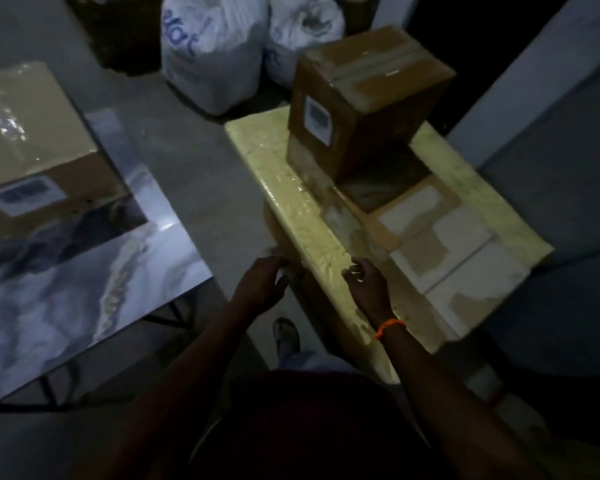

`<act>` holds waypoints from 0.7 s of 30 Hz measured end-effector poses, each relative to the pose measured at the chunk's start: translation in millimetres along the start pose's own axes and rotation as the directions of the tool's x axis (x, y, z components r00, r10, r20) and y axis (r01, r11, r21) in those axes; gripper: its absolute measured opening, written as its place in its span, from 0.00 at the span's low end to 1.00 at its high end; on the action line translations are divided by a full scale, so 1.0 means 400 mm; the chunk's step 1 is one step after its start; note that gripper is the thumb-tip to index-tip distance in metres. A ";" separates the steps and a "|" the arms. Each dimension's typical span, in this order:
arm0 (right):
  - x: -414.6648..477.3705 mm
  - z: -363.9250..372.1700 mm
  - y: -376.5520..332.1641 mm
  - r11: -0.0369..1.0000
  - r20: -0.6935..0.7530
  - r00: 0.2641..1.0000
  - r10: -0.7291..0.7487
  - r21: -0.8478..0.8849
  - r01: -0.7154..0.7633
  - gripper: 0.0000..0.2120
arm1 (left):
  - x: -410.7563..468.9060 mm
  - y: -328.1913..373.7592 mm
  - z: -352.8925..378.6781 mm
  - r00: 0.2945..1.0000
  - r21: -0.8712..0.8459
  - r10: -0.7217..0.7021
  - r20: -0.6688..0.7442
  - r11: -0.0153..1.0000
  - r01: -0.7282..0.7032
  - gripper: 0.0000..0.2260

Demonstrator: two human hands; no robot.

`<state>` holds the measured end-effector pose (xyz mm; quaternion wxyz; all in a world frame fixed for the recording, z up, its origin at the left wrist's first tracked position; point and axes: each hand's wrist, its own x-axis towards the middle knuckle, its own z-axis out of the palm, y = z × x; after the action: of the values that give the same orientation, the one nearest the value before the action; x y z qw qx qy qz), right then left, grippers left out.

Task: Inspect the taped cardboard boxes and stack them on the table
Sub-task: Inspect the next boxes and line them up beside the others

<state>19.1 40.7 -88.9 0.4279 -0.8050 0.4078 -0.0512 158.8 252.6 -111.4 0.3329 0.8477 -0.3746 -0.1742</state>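
Dim, blurry frame. Large flat taped box stands right of the table, with a smaller taped box on its far end; what holds the large box up is hidden. Third box sits on the table's far end, cut off at the left edge. Left hand, fingers loosely spread, at the large box's near side edge – contact unclear. Right hand, relaxed, hovers over the top edge, holding nothing. White sacks behind – tops cropped.
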 end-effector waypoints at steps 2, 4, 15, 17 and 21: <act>-0.002 -0.055 0.044 1.000 -0.070 0.997 0.012 0.019 -0.011 0.15 | 0.036 0.051 0.017 0.999 0.003 0.052 0.005 0.999 -0.052 0.15; -0.006 -0.096 0.088 0.997 -0.122 0.991 0.049 0.059 -0.042 0.14 | 0.065 0.087 0.031 0.998 0.022 0.066 0.008 0.998 -0.066 0.15; -0.058 -0.299 0.404 0.878 -0.194 0.967 -0.163 -0.476 0.052 0.35 | 0.193 0.318 0.222 0.986 -0.011 0.064 0.154 0.998 -0.063 0.13; -0.058 -0.340 0.448 0.857 -0.188 0.958 -0.215 -0.507 0.092 0.36 | 0.218 0.370 0.268 0.977 -0.020 0.085 0.197 0.996 -0.083 0.13; -0.026 -0.442 0.514 0.874 -0.156 0.945 -0.289 -0.446 0.194 0.22 | 0.258 0.454 0.354 0.963 0.001 0.102 0.250 0.994 -0.106 0.13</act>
<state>-190.1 -128.4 -125.4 0.1855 -0.9128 0.3491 -0.1022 55.5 23.1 -91.4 0.2857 0.8005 -0.4587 -0.2591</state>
